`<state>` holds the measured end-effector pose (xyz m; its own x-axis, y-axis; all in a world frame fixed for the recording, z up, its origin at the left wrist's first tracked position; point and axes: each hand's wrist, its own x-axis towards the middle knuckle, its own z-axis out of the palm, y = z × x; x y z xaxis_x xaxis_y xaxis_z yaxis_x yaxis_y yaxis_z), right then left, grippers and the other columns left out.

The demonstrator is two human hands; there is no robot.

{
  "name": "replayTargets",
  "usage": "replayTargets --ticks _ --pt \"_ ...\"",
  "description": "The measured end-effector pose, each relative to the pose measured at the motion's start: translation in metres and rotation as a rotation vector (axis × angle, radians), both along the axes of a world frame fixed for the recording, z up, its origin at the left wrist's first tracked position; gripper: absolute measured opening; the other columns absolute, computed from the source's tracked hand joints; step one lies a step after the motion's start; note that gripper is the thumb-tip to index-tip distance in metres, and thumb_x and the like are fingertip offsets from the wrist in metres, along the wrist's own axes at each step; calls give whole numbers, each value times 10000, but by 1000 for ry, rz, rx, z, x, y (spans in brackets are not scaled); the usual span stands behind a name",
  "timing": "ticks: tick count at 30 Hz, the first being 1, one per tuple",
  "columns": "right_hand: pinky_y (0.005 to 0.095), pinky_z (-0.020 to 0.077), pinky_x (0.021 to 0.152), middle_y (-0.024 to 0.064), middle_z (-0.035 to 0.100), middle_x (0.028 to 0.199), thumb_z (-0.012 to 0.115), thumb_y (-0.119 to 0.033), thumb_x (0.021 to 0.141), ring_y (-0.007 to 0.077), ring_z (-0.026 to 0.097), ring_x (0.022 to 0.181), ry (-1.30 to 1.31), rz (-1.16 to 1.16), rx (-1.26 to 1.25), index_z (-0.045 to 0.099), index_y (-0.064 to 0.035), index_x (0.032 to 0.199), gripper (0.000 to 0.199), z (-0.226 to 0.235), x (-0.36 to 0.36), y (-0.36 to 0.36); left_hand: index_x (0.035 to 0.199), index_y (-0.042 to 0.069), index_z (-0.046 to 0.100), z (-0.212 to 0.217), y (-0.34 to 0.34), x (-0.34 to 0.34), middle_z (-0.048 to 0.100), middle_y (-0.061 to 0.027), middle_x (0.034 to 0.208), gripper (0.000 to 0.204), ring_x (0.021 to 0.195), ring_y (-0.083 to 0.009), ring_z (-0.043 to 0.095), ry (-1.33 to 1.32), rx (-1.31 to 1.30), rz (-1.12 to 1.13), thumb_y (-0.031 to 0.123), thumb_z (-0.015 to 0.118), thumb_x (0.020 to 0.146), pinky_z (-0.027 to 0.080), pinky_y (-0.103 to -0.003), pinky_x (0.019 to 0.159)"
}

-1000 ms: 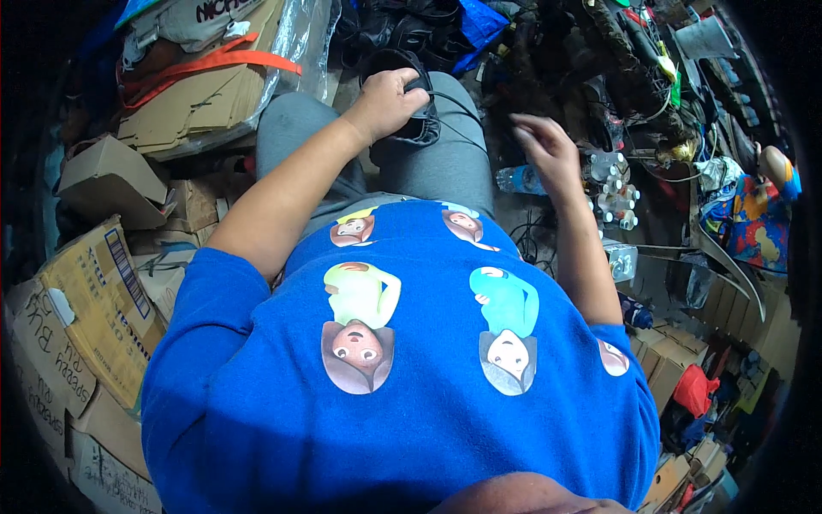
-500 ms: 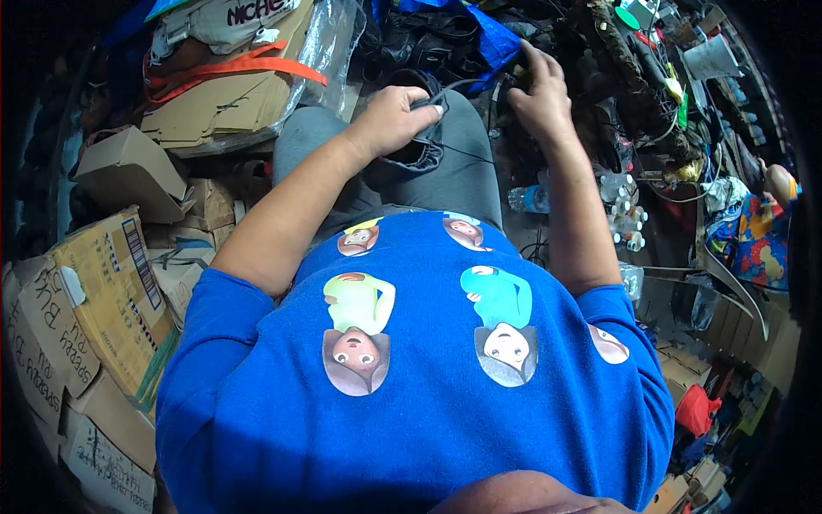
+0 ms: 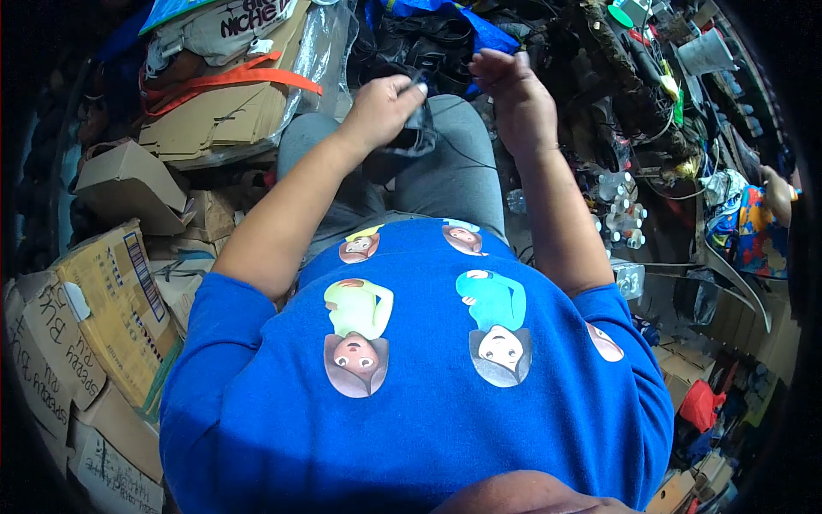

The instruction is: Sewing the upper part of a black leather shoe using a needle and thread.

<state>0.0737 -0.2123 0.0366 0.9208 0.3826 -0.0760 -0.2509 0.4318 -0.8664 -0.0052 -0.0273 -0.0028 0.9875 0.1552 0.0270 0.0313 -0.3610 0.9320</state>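
A dark shoe (image 3: pixel 413 141), its opening edged with a grey-black rim, rests over my thighs. My left hand (image 3: pixel 381 111) is closed on its upper edge, thumb toward the right. The shoe's far end is partly hidden by that hand and blurred. From the shoe a thin dark thread (image 3: pixel 467 154) runs to the right across my grey trousers. My right hand (image 3: pixel 521 107) is raised to the right of the shoe, apart from it. Its fingers are loosely stretched and point up and left; I see nothing held in them.
Black shoes (image 3: pixel 419 47) lie in a heap beyond my knees, beside blue sheeting (image 3: pixel 492 32). Flattened cardboard (image 3: pixel 214 128) and an orange strap (image 3: pixel 231 75) are at the far left, with a cardboard box (image 3: pixel 128 184) nearer. Small plastic bottles (image 3: pixel 623 214) stand at the right.
My right hand has shifted left and turned, its fingers now angled toward the shoe. My left hand has moved slightly left, still gripping the shoe, which has tilted a little.
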Motion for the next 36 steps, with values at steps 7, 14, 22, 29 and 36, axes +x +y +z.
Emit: replayTargets --ticks 7,14,22,29,36 --pt "413 419 907 101 591 740 491 -208 933 253 583 804 -300 296 -172 583 -2 770 279 7 -46 -36 743 0 554 -5 -3 42 545 -152 628 365 578 -227 520 -163 265 176 336 578 884 419 -355 571" --pt "273 484 774 105 630 1037 651 -53 812 152 605 892 -299 748 -712 681 -75 1033 224 56 -79 -98 891 5 609 -8 28 25 584 52 788 172 712 -7 495 -48 -84 -156 174 589 912 412 -182 646" --pt "311 483 661 96 619 819 703 -130 762 183 601 703 -926 446 -1162 672 -99 1020 262 -18 -20 -37 730 18 503 44 -14 -12 426 50 649 272 647 -33 378 -44 -16 -163 206 625 885 346 -231 554" --pt "309 519 684 104 644 940 565 -78 877 178 626 769 272 -339 -232 567 -18 1096 227 -77 36 -124 1097 97 546 -15 -27 -6 504 -92 1187 366 1177 -264 428 -83 731 -354 292 650 805 374 -401 912" --pt "384 492 795 92 605 789 561 -97 892 206 571 741 392 -341 340 596 -5 899 99 -43 62 -249 1027 76 532 -12 -15 -10 508 -105 1067 501 915 -297 566 -37 504 -113 291 797 660 460 -360 811"
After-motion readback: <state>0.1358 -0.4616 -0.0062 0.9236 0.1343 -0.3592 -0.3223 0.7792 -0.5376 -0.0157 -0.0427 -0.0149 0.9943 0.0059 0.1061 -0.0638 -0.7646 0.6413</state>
